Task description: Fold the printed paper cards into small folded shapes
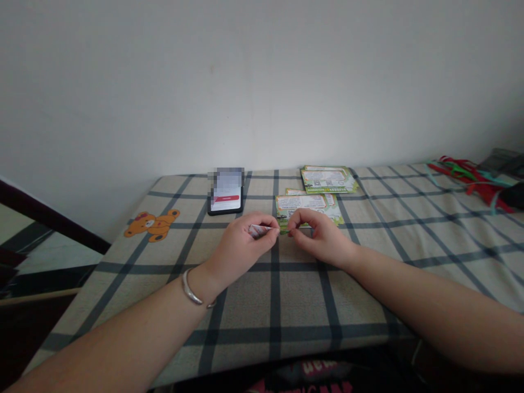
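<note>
My left hand (248,240), with a silver bangle on its wrist, is closed on a small white paper-like piece with pinkish markings (257,231). Most of that piece is hidden inside the curled fingers. My right hand (319,234) is pinched with thumb and index fingertip together, a short way to the right of the left fingertips. Whether it grips anything is too small to make out. A bit of green shows between the two hands. Just behind them lie green-bordered printed cards (305,203), partly covered by my right fingers.
Behind lies a second pile of similar cards (327,180). A phone (225,204) with a lit screen leans near the wall. An orange bear cutout (152,226) lies left on the checked cloth (237,316). Red and green strips (470,180) and dark items sit at far right.
</note>
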`<action>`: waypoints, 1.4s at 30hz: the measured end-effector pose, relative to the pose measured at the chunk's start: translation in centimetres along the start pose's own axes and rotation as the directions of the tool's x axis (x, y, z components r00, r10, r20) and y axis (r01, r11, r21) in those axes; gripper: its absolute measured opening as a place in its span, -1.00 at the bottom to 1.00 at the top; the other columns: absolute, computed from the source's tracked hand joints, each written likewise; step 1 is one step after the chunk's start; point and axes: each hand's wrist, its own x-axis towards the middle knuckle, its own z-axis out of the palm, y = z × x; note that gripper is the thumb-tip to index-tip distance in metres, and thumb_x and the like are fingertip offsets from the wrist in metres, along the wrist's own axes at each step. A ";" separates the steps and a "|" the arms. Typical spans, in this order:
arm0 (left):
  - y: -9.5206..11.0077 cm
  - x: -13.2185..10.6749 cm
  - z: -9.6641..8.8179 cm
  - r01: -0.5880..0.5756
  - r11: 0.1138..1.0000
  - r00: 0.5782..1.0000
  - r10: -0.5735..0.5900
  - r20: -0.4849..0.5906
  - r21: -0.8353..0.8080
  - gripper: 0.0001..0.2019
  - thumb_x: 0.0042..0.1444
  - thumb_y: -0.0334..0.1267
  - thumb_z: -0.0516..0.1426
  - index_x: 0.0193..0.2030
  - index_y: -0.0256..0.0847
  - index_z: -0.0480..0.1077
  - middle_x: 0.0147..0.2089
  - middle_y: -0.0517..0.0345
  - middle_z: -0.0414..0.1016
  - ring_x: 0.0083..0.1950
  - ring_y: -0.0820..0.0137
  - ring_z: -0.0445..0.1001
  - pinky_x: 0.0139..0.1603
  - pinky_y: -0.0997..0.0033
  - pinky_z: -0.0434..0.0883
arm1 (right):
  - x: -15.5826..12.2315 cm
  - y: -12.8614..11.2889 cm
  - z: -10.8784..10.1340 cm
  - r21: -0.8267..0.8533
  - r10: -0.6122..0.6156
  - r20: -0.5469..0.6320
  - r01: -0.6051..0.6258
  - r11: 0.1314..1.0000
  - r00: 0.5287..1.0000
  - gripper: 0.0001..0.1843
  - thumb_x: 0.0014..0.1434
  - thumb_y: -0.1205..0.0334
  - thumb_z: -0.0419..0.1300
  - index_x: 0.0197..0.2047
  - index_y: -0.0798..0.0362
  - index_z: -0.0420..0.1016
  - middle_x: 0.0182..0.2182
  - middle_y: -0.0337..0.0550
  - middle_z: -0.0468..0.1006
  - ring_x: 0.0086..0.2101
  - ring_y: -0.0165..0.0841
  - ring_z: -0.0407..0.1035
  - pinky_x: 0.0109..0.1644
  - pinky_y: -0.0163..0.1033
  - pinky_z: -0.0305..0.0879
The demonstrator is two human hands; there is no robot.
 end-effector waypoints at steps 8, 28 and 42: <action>-0.4 0.0 -0.3 -0.014 0.998 1.000 0.013 0.012 0.067 -0.93 0.10 -0.37 0.12 -0.32 -0.21 0.44 -0.31 0.24 0.50 -0.30 0.47 0.44 -0.16 0.47 0.39 | 0.1 -0.4 0.0 -0.123 -0.006 0.064 0.014 0.992 0.998 -0.91 0.05 0.36 0.09 -0.34 0.07 0.39 -0.39 -0.19 0.49 -0.33 -0.38 0.37 -0.23 -0.27 0.27; -2.5 0.3 0.4 0.023 1.000 0.994 -0.022 -0.107 0.002 -0.67 0.28 -0.25 0.01 0.16 -0.23 0.21 0.03 -0.03 0.42 -0.10 0.35 0.47 -0.08 0.30 0.46 | 3.0 1.2 -0.8 -0.095 0.249 0.035 -0.245 0.965 0.968 -0.91 -0.01 0.27 0.09 -0.51 0.04 0.26 -0.55 -0.32 0.31 -0.49 -0.45 0.20 -0.41 -0.32 0.09; -1.9 2.3 1.0 -0.126 0.755 0.986 0.168 -0.004 0.643 -0.32 -0.02 -0.24 0.27 0.25 -0.36 0.19 0.00 -0.09 0.25 0.05 0.13 0.32 0.13 0.08 0.37 | 2.4 2.5 -0.4 0.213 0.411 -0.046 -0.393 0.894 0.910 -0.92 0.09 0.25 0.07 -0.42 -0.02 0.20 -0.53 -0.24 0.55 -0.48 -0.35 0.48 -0.45 -0.31 0.34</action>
